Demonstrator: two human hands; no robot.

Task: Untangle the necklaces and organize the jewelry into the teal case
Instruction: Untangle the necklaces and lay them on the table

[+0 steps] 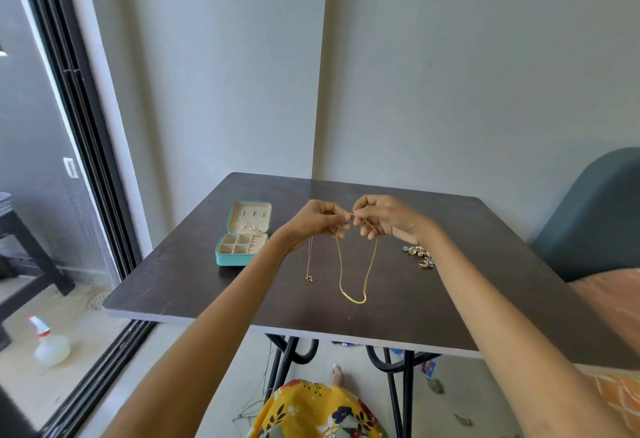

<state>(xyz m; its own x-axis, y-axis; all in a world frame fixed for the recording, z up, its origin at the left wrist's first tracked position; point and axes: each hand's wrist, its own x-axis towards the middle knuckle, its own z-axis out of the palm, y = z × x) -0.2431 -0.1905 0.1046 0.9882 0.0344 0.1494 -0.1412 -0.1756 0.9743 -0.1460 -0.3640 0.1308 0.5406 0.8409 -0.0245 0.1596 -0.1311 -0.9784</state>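
A gold chain necklace (353, 285) hangs in a loop over the dark table (450, 292), its bottom touching the top. My left hand (317, 221) and my right hand (384, 217) each pinch one end of it, fingertips nearly meeting at the clasp. A thinner necklace with a small round pendant (309, 278) lies on the table just left of the loop, its upper part hidden behind my left wrist. The teal case (242, 234) stands open at the left, with cream compartments and a chain in its lid.
A small heap of earrings and rings (420, 256) lies on the table right of my right wrist. A teal chair (588, 216) stands at the right. On the floor at the left sits a spray bottle (50, 344) by the sliding door.
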